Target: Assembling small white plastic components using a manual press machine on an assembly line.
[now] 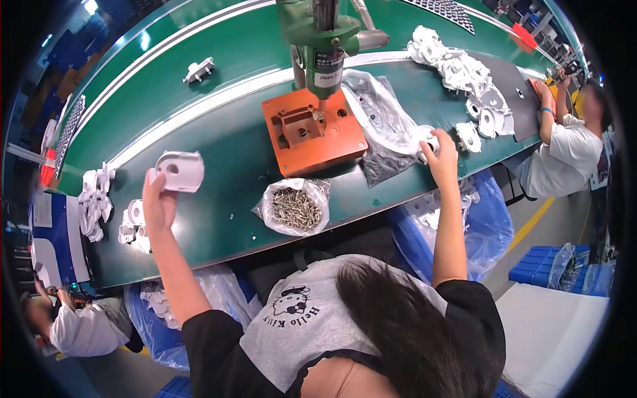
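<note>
My left hand (pixel 159 209) holds up a white plastic housing (pixel 188 170) with a round hole, above the left part of the green workbench (pixel 219 219). On the right, my right hand (pixel 443 162) has its fingers closed on another white round part (pixel 424 138) beside a clear plastic bag (pixel 381 106). Between the hands stands a green press (pixel 323 40) over an orange fixture block (pixel 345 142). Its recessed nest (pixel 302 129) holds no white housing. In front of the block sits an open bag of small metal screws (pixel 295 207).
White housings lie in piles at the far right (pixel 458 69) and left (pixel 96 199). One white part (pixel 199 69) rests on the green conveyor (pixel 242 43). Blue lined bins (pixel 491 219) stand below the bench edge. Co-workers sit right (pixel 567 156) and left (pixel 89 325).
</note>
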Demonstrator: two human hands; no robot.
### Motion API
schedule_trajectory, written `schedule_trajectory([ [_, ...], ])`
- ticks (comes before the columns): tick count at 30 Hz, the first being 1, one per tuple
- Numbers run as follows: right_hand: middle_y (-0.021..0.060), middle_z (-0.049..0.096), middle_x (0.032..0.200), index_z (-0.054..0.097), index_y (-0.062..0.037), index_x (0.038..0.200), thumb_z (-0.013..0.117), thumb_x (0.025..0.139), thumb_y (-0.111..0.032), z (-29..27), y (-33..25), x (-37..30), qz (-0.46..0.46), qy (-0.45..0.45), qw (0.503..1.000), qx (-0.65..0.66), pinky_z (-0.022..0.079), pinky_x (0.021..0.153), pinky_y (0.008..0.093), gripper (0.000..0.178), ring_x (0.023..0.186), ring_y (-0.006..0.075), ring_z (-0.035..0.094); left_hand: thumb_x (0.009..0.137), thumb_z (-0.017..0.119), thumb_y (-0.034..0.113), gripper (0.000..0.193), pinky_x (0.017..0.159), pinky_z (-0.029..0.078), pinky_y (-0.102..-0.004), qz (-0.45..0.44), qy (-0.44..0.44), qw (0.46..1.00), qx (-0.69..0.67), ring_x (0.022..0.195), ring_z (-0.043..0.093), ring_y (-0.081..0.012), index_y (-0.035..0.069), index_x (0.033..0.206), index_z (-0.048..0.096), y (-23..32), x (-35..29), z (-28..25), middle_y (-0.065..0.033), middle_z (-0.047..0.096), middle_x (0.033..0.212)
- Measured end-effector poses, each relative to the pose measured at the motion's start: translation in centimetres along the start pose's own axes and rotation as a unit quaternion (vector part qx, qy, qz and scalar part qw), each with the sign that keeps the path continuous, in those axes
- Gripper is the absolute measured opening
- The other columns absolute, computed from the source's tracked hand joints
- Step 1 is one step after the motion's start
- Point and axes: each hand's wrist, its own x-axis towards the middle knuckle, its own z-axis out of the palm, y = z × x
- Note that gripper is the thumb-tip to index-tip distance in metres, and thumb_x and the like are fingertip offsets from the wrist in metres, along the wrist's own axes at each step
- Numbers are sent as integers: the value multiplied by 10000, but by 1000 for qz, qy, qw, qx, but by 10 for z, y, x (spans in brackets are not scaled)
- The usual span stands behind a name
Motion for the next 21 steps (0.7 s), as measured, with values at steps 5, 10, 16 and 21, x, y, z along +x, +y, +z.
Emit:
schedule_trajectory([
  [5, 112, 321, 1452, 511, -87, 1148, 676, 625, -216, -15, -4, 1, -58, -164, 985, -2, 323, 972, 457, 564, 1231, 351, 365, 894, 515, 209, 388, 977, 388, -431, -82, -5, 985, -149, 1148, 490, -257, 12, 1225, 470, -26, -14, 45, -123, 529, 1218],
  [10, 85, 409, 1382, 447, -103, 1259, 632, 572, -148, -32, -21, 14, -56, -254, 963, -70, 250, 1026, 448, 713, 1253, 349, 333, 906, 472, 295, 382, 963, 414, -436, -176, 29, 945, -274, 1105, 536, -272, 18, 1162, 530, -44, -19, 54, -111, 575, 1170],
  [16, 179, 507, 1136, 441, -22, 1226, 642, 565, -92, -34, -5, 38, -84, -315, 945, 5, 379, 931, 363, 694, 1123, 339, 453, 872, 473, 294, 359, 882, 471, -409, -144, 14, 981, -126, 1038, 572, -248, 47, 1129, 520, -43, -34, 72, -97, 595, 1085],
  [21, 201, 548, 1097, 452, -8, 1187, 683, 634, -149, -56, -16, 40, -23, -145, 989, -16, 452, 818, 357, 615, 956, 312, 555, 787, 637, 58, 408, 773, 496, -340, -45, -19, 997, -68, 981, 567, -209, 46, 1145, 443, -38, -49, 93, -93, 540, 1075],
])
